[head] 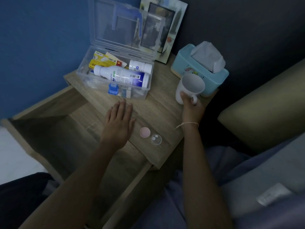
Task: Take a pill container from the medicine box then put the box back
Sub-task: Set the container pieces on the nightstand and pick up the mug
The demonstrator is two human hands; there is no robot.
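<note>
A clear plastic medicine box [85, 80] stands on the wooden nightstand with its lid [105, 28] raised. Inside lie a large white bottle [122, 76], a smaller white bottle [140, 66] and yellow packets [102, 61]. A blue latch [113, 89] hangs at its front. Near the nightstand's front edge sits a small clear pill container [156, 139] holding two white pills, with its pink cap [144, 132] beside it. My left hand [118, 119] hovers flat and empty just in front of the box. My right hand [192, 107] grips the handle of a white mug [189, 88].
An open drawer [54, 128] gapes below and left of the nightstand top [158, 109]. A turquoise tissue box [194, 70] stands behind the mug. A picture frame [166, 30] leans against the dark wall. A bed and pillow lie to the right.
</note>
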